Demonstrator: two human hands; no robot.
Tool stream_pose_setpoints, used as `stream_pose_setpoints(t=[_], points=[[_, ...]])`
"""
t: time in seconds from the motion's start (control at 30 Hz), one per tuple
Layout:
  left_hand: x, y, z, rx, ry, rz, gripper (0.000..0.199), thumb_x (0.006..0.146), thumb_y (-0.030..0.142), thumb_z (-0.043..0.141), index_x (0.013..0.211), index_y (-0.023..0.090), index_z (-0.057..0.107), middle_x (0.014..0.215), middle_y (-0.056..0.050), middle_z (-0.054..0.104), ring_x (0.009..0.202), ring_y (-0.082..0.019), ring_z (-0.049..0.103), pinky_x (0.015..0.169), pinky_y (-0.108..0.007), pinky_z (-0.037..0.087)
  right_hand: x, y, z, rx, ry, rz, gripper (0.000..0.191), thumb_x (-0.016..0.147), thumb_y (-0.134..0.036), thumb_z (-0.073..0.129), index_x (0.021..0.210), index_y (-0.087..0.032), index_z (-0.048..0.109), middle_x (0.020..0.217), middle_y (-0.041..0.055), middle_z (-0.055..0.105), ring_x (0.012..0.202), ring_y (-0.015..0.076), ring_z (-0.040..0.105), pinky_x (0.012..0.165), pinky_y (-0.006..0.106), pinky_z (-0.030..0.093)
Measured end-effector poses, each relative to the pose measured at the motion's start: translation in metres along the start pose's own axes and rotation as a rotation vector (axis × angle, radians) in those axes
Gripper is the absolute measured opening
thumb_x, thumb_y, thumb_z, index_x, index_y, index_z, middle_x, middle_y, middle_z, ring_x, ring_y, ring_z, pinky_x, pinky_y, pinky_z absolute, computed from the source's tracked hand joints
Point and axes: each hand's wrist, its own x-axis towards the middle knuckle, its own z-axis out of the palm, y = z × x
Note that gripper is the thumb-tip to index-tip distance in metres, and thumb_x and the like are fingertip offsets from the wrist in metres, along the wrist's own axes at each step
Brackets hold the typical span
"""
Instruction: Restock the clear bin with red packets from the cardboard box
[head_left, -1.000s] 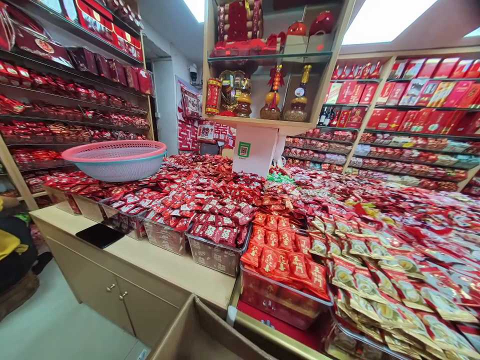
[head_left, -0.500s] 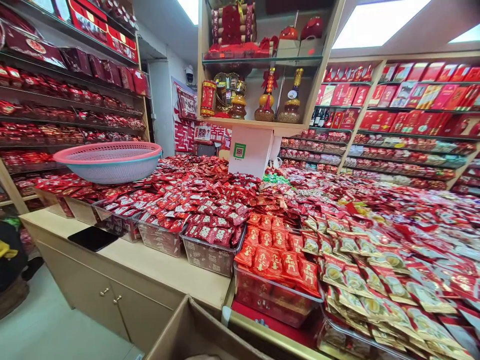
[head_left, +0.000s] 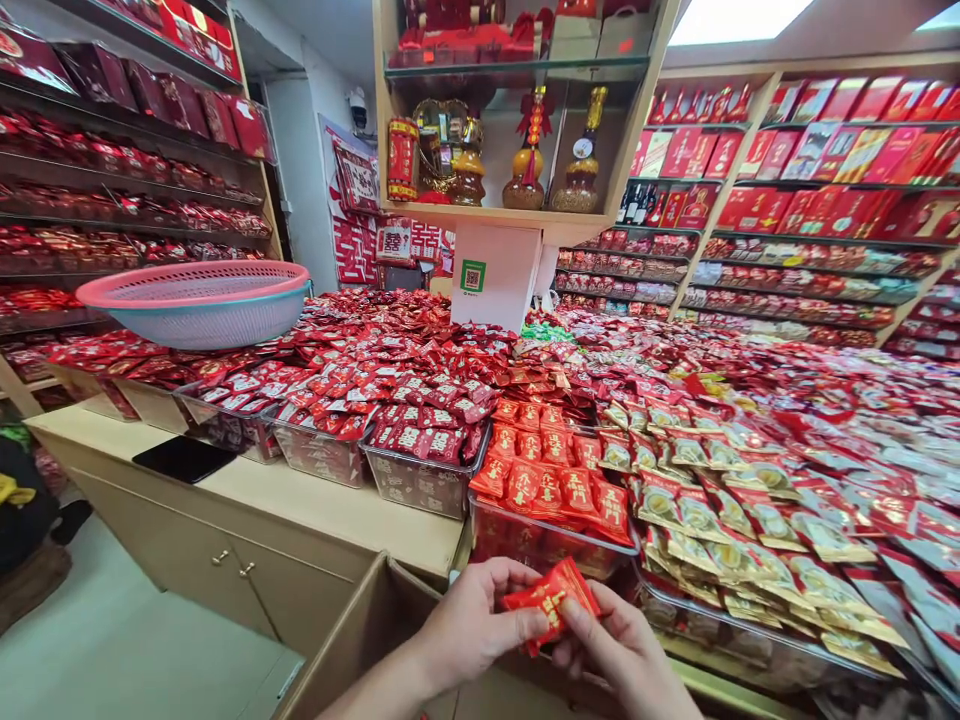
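Note:
Low in the head view, a red packet with gold characters [head_left: 553,603] is pinched between both hands. My left hand [head_left: 480,622] grips its left side, the thumb across the front. On the packet's right side, my right hand [head_left: 615,640] has its thumb pressed on the wrapper. Just beyond the hands stands a clear bin [head_left: 517,535] filled with rows of similar red packets [head_left: 551,485]. Gold-and-red packets [head_left: 720,530] are heaped to the right of it, and a bin of dark red packets [head_left: 431,430] stands to the left.
An open cardboard box [head_left: 337,640] stands below, left of the hands. A black tablet-like slab [head_left: 184,459] lies on the counter [head_left: 315,505]. A pink and blue basket [head_left: 202,315] rests on packets at the left. A display cabinet [head_left: 495,212] hangs above the counter.
Both hands have come into view at the bottom, holding a red packet. The camera view has tilted downward, and the surroundings appear higher.

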Motion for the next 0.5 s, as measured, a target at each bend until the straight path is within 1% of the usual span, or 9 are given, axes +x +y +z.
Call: stream_pose_setpoints(t=[0.07,0.17,0.23,0.3,0.4,0.43,0.5], points=[[0.003,-0.002,0.0,-0.061,0.045,-0.004,0.046,0.058,0.036,0.073,0.093,0.008,0.058,0.085,-0.009,0.063,0.069,-0.013,0.056,0.066,-0.026,0.044,0.003,-0.002,0.002,0.085,0.042,0.009,0.034,0.072,-0.046,0.058,0.077,-0.013,0.059,0.051,0.0002,0.057,0.048,0.0091,0.05,0.045,0.018,0.038],[0.005,-0.011,-0.001,-0.137,0.123,0.006,0.044,0.058,0.035,0.074,0.091,0.009,0.06,0.081,-0.007,0.064,0.066,-0.011,0.055,0.064,-0.023,0.044,0.005,0.002,0.006,0.26,0.092,0.053,0.031,0.069,-0.045,0.062,0.074,-0.014,0.061,0.052,-0.0002,0.057,0.048,0.0083,0.05,0.044,0.017,0.037],[0.005,-0.016,0.0,-0.168,0.181,0.01,0.043,0.058,0.034,0.074,0.09,0.009,0.059,0.08,-0.006,0.064,0.064,-0.009,0.054,0.062,-0.02,0.044,0.005,0.004,0.006,0.305,0.108,0.055,0.03,0.068,-0.044,0.064,0.073,-0.015,0.062,0.054,-0.0003,0.058,0.048,0.0078,0.05,0.043,0.016,0.036],[0.004,-0.02,-0.001,-0.195,0.213,-0.003,0.044,0.06,0.035,0.073,0.092,0.011,0.057,0.075,-0.003,0.063,0.058,-0.007,0.052,0.056,-0.019,0.043,0.006,0.006,0.005,0.266,0.106,0.048,0.03,0.068,-0.044,0.064,0.07,-0.015,0.063,0.055,0.0002,0.059,0.049,0.008,0.05,0.044,0.016,0.036],[0.004,-0.024,-0.006,-0.197,0.225,-0.022,0.043,0.06,0.039,0.071,0.089,0.012,0.055,0.063,0.0,0.059,0.048,-0.006,0.047,0.044,-0.017,0.037,0.005,0.009,0.002,0.153,0.113,0.056,0.031,0.066,-0.044,0.065,0.07,-0.013,0.064,0.055,0.0014,0.059,0.051,0.009,0.049,0.047,0.018,0.037],[0.004,-0.025,-0.009,-0.175,0.212,-0.021,0.042,0.059,0.039,0.072,0.086,0.012,0.056,0.062,0.001,0.059,0.048,-0.006,0.046,0.043,-0.017,0.036,0.004,0.01,0.001,0.135,0.126,0.055,0.031,0.065,-0.044,0.066,0.074,-0.014,0.064,0.058,0.0016,0.06,0.052,0.0096,0.049,0.047,0.019,0.038],[0.004,-0.028,-0.014,-0.117,0.16,0.002,0.038,0.058,0.038,0.072,0.081,0.011,0.06,0.063,-0.001,0.06,0.052,-0.007,0.048,0.047,-0.017,0.037,0.003,0.013,-0.001,0.126,0.14,0.05,0.035,0.062,-0.044,0.069,0.083,-0.016,0.063,0.065,0.002,0.062,0.054,0.0106,0.05,0.047,0.02,0.038]])
